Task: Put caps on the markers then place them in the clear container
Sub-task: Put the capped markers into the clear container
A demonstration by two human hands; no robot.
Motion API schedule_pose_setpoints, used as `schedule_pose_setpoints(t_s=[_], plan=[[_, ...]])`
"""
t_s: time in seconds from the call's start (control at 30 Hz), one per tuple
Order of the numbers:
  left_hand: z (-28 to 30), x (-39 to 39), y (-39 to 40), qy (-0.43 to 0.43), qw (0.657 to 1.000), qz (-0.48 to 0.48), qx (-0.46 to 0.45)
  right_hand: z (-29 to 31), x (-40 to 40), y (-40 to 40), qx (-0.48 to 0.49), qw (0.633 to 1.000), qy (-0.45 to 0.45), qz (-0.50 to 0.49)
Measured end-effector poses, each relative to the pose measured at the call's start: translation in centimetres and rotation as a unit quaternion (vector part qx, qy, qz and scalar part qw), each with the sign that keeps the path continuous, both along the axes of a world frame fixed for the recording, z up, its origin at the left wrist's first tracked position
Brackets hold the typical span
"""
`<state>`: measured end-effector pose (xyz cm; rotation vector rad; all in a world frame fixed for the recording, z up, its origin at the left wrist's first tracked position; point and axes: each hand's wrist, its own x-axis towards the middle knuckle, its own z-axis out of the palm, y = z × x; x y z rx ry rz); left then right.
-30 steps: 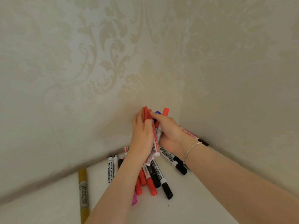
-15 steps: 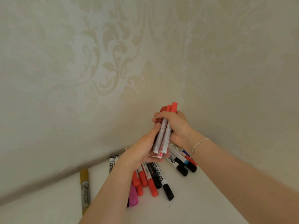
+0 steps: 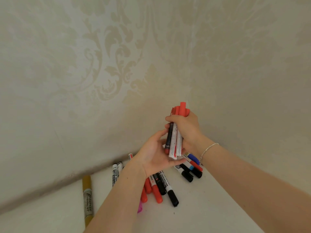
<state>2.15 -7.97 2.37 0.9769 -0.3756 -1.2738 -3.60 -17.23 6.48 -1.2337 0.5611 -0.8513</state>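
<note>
Red caps stuck up from the top of a bundle of markers (image 3: 175, 140) that the right hand (image 3: 186, 130) gripped upright, its fingers curled round the barrels just below the caps. The bundle's lower ends, white labelled barrels and one darker barrel, hung down onto the left hand (image 3: 156, 155), which lay palm up beneath them with its fingers relaxed and spread, the thumb reaching up beside the dark barrel; whether the ends actually touched the palm could not be told. A thin silver bracelet (image 3: 208, 149) circled the right wrist.

Below the bundle, loose markers lay on a white surface (image 3: 218, 207) in the corner of two walls (image 3: 84, 81) papered in a pale damask pattern. Directly under the left wrist lay a cluster of red-capped and black-capped markers (image 3: 161, 189), one labelled as a whiteboard marker, with a pink one partly hidden behind the left forearm. To the right of the bundle and lower, near the right wrist, lay another group (image 3: 191, 169) with blue, red and black caps. Left of the bundle, close to the wall, two black-and-white markers (image 3: 116, 174) lay side by side, and farther left a gold marker (image 3: 87, 197) lay apart on its own. No clear container appeared in view.
</note>
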Motion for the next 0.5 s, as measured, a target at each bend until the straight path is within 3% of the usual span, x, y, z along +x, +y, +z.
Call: schedule_pose_setpoints(t_s=[0.07,0.1,0.17,0.2,0.27,0.37,0.43,0.5], plan=[[-0.7,0.6,-0.4,-0.124,0.99,0.054,0.043,0.4,-0.1,-0.7,-0.041,0.998,0.009,-0.049],[-1.0,0.8,-0.5,-0.265,0.956,0.087,0.09,0.6,-0.2,-1.0,-0.062,0.995,0.008,-0.072],[-1.7,1.0,-0.3,-0.566,0.81,0.065,0.141,0.9,-0.6,-1.7,-0.069,0.993,-0.001,-0.101],[-2.0,0.8,-0.1,-0.662,0.736,0.019,0.141,1.0,-0.8,-1.9,-0.065,0.992,-0.005,-0.106],[-2.9,0.4,-0.1,-0.743,0.651,-0.072,0.141,0.9,-1.0,-2.2,-0.065,0.992,0.0,-0.111],[-3.6,0.2,-0.5,-0.815,0.555,-0.098,0.136,0.6,-1.1,-2.3,-0.051,0.993,-0.005,-0.104],[-3.7,0.5,-0.6,-0.84,0.517,-0.093,0.136,0.3,-1.1,-2.4,-0.041,0.994,-0.009,-0.098],[-3.8,0.7,-0.5,-0.844,0.511,-0.092,0.132,0.1,-1.1,-2.4,-0.033,0.995,-0.004,-0.093]])
